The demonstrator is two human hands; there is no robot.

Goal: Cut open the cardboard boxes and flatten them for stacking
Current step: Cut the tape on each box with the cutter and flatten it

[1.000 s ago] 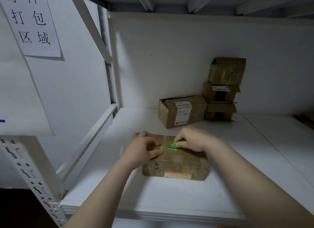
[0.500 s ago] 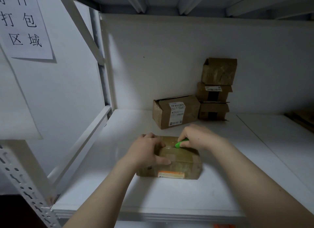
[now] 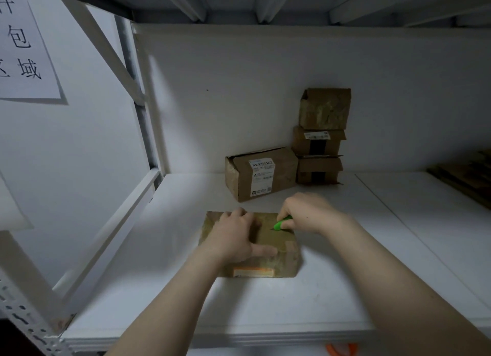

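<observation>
A small taped cardboard box [image 3: 285,249] lies flat on the white shelf [image 3: 345,289] in front of me, an orange-edged label on its near side. My left hand [image 3: 235,234] presses down on its top, fingers spread and thumb stretched toward the right. My right hand [image 3: 308,212] grips a green box cutter [image 3: 282,223], whose tip touches the top of the box near its far right part. Most of the cutter is hidden inside my fist.
A larger labelled box [image 3: 261,173] lies behind near the back wall. Beside it, three small boxes [image 3: 320,137] are stacked. Flat brown cardboard [image 3: 470,175] lies at the far right. A slanted shelf brace [image 3: 111,236] borders the left side.
My left hand has slid further onto the box top and spread flatter. The cutter's tip has moved a little along the top of the box. The view has shifted slightly.
</observation>
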